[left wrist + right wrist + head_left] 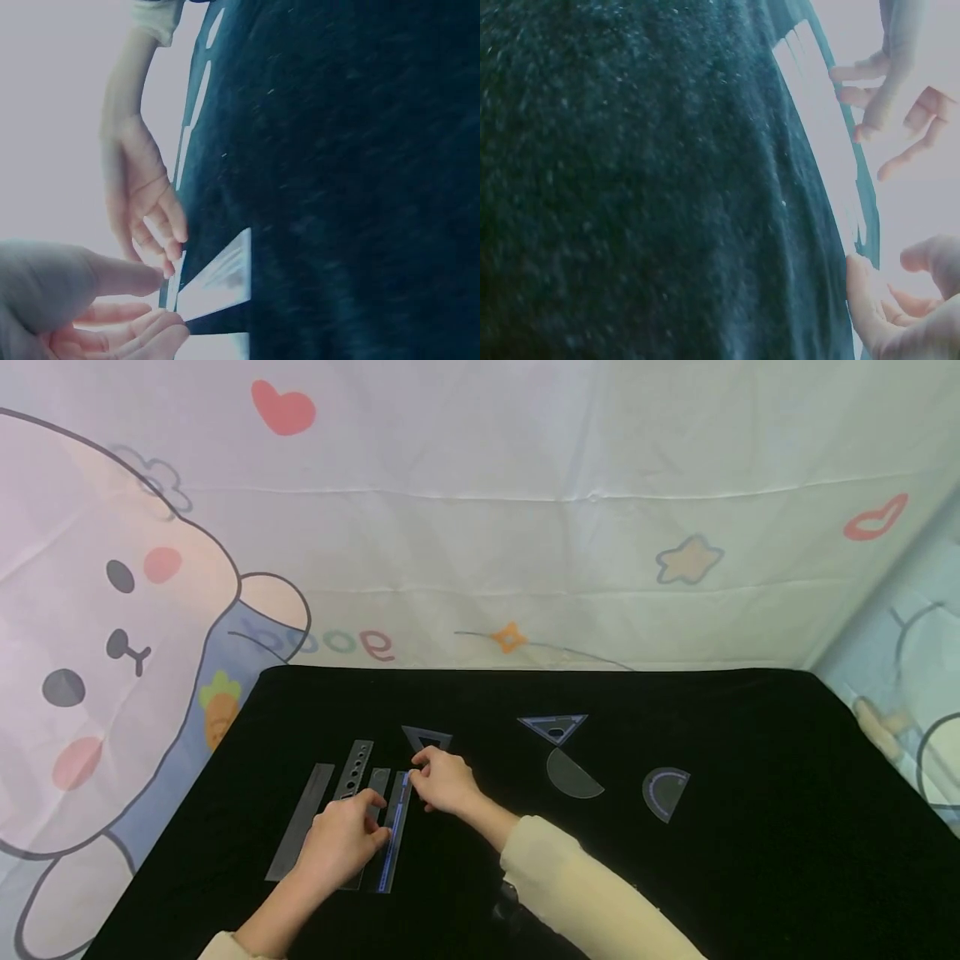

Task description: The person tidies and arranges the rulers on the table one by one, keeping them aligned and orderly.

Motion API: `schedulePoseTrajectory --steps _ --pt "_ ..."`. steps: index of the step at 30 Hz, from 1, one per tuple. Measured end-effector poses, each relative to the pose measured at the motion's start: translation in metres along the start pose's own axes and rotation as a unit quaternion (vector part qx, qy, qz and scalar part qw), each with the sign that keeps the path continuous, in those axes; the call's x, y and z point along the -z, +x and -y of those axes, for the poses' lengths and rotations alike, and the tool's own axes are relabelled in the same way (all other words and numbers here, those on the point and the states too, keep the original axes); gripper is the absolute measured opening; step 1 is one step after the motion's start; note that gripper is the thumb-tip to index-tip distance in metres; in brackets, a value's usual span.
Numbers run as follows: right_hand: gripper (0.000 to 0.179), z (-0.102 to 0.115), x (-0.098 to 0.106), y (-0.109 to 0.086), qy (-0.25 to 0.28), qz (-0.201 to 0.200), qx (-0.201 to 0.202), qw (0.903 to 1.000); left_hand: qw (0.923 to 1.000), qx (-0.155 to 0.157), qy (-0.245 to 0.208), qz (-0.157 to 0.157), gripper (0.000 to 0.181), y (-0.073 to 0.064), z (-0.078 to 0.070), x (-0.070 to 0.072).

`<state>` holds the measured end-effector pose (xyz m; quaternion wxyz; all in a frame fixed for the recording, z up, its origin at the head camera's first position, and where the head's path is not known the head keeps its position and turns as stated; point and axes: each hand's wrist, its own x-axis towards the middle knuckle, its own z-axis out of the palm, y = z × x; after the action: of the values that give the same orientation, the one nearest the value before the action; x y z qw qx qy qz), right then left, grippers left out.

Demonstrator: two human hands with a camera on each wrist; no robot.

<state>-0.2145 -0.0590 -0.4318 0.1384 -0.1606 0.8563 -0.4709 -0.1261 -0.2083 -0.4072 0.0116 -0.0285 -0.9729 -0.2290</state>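
Several clear rulers lie side by side at the left of the black cloth. Nearest my right hand point(446, 782) is a ruler with a blue strip point(393, 839); that hand's fingertips are at its upper right edge. My left hand point(339, 839) is over the rulers, its thumb and fingers apart, covering parts of a ruler with round holes point(358, 760) and a narrower ruler point(380, 779). Whether the left thumb touches the blue-striped ruler, I cannot tell. A plain wide ruler point(302, 818) lies left of that hand. Just beyond my right hand sits a triangle point(416, 737), partly hidden.
Farther right lie a second triangle point(553, 727), a plain half-round piece point(573, 777) and a protractor with blue markings point(666, 793). A black cloth point(787, 793) covers the table. Behind it hangs a printed curtain point(480, 527). A small dark shiny object point(506, 906) is by the right sleeve.
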Motion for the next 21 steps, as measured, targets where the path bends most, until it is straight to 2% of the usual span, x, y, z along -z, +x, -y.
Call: schedulePoseTrajectory --steps 5,10,12,14,17,21 --pt "0.026 -0.002 0.010 0.005 -0.004 -0.044 0.004 0.9990 0.9995 -0.016 -0.021 -0.019 0.030 0.016 0.002 0.010" --pt "0.024 -0.008 0.021 0.013 -0.004 -0.083 -0.005 0.9965 0.9946 -0.041 -0.093 -0.024 0.027 0.035 0.004 0.014" --pt "0.024 -0.010 0.024 0.015 -0.010 -0.095 -0.008 0.9954 0.9916 -0.038 -0.121 -0.027 0.025 0.043 0.003 0.014" --pt "0.025 -0.011 0.027 0.017 -0.014 -0.102 -0.009 0.9946 0.9890 -0.026 -0.142 -0.032 0.025 0.050 0.002 0.013" --pt "0.028 -0.013 0.030 0.019 -0.013 -0.107 -0.012 0.9941 0.9848 0.008 -0.168 -0.043 0.025 0.059 0.001 0.010" --pt "0.033 -0.014 0.032 0.021 -0.002 -0.111 -0.022 0.9935 0.9729 0.060 -0.219 -0.044 0.029 0.070 0.001 0.008"
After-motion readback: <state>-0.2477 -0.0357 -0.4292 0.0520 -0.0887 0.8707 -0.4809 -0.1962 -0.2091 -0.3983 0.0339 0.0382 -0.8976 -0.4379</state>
